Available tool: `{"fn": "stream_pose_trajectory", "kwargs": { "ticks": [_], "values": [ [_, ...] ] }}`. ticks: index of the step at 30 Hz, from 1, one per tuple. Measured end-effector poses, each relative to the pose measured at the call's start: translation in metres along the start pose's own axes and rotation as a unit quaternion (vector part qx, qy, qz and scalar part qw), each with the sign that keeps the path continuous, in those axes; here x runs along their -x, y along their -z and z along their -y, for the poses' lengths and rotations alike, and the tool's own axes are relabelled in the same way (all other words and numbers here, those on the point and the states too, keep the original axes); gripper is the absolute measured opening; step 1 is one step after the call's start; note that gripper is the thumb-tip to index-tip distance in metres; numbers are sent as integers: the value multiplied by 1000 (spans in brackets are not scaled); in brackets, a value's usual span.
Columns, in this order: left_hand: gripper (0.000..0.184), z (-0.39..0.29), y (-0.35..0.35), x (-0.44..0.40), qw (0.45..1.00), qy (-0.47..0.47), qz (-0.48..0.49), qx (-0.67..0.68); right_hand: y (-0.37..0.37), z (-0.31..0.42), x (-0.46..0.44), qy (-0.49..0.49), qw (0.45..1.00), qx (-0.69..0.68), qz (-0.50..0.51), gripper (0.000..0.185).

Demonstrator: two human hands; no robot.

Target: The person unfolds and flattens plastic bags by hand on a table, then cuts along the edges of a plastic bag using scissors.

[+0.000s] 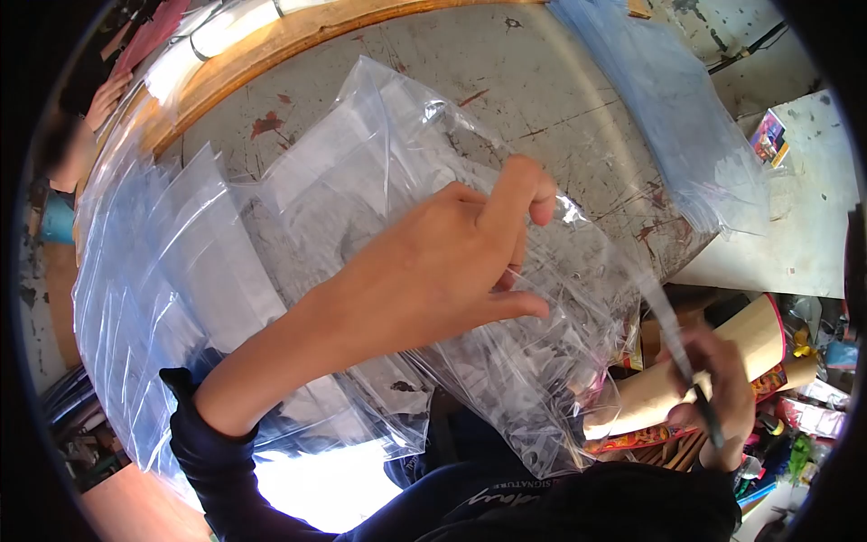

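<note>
Sheets of clear plastic (361,172) lie in folds over a scratched grey table (533,72). My left hand (461,257) is over the middle of them, fingers bent and thumb stretched to the right; nothing shows between the fingers. At the lower right my right hand (722,388) holds a knife or blade tool by its dark handle (706,414). The thin blade (666,321) points up and to the left, beside the right edge of the crumpled plastic. Motion blurs the blade and the right hand somewhat.
More clear plastic (135,271) is heaped at the left. Bluish sheets (650,99) hang over the table's upper right edge. Cardboard rolls (668,388) and mixed clutter lie below right, near a white board (804,217). Another person's hand (108,98) shows at the upper left.
</note>
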State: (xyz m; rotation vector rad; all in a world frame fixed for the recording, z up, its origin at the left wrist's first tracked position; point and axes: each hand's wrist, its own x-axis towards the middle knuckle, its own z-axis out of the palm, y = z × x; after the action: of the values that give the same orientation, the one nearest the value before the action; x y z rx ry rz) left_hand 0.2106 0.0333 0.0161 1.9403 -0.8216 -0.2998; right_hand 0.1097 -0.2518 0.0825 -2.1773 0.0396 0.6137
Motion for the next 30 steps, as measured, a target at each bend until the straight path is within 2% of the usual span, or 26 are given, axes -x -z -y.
{"fn": "stream_pose_trajectory", "kwargs": {
  "ticks": [1, 2, 3, 4, 6, 8, 13, 15, 17, 19, 20, 22, 23, 25, 30],
  "values": [
    [54, -2, 2, 0, 1000, -2, 1, -3, 1, 0, 1, 34, 996, 2, -84, 59],
    [48, -4, 4, 1, 997, -39, 21, -63, 3, 4, -3, 26, 989, 43, -139, 56],
    [43, -6, 4, 1, 989, -76, 43, -121, 10, -1, -9, 22, 976, 125, -175, 52],
    [43, -9, 1, 1, 988, -80, 48, -124, 10, 0, -16, 30, 971, 146, -184, 50],
    [30, -18, -7, 5, 958, -130, 11, -255, 7, 0, -34, 42, 966, 162, -199, 48],
    [26, -25, -13, 6, 962, -136, 15, -235, -3, -4, -54, 171, 942, 192, -218, 45],
    [14, -29, -13, 6, 972, -135, 23, -189, -19, 10, -89, 124, 960, 157, -198, 43],
    [11, -33, -11, 6, 975, -121, 30, -186, -25, 3, -102, 211, 891, 322, -241, 43],
    [11, -35, -11, 7, 974, -123, 23, -190, -34, 9, -98, 202, 879, 345, -259, 36],
    [11, -35, -11, 6, 973, -123, 15, -193, -37, 20, -84, 282, 815, 382, -331, 29],
    [11, -35, -12, 6, 974, -128, -9, -185, -36, 25, -72, 284, 816, 382, -329, 29],
    [12, -35, -14, 7, 976, -130, -30, -174, -39, 33, -49, 352, 907, 195, -121, 28],
    [13, -35, -15, 7, 979, -130, -38, -150, -45, 32, -46, 351, 908, 193, -119, 28],
    [15, -35, -17, 9, 982, -131, -43, -128, -61, 30, -43, 345, 927, 145, -29, 28],
    [17, -40, -26, 14, 978, -89, -82, -168, -81, 21, -39, 329, 924, 191, -47, 21]
  ]
}}
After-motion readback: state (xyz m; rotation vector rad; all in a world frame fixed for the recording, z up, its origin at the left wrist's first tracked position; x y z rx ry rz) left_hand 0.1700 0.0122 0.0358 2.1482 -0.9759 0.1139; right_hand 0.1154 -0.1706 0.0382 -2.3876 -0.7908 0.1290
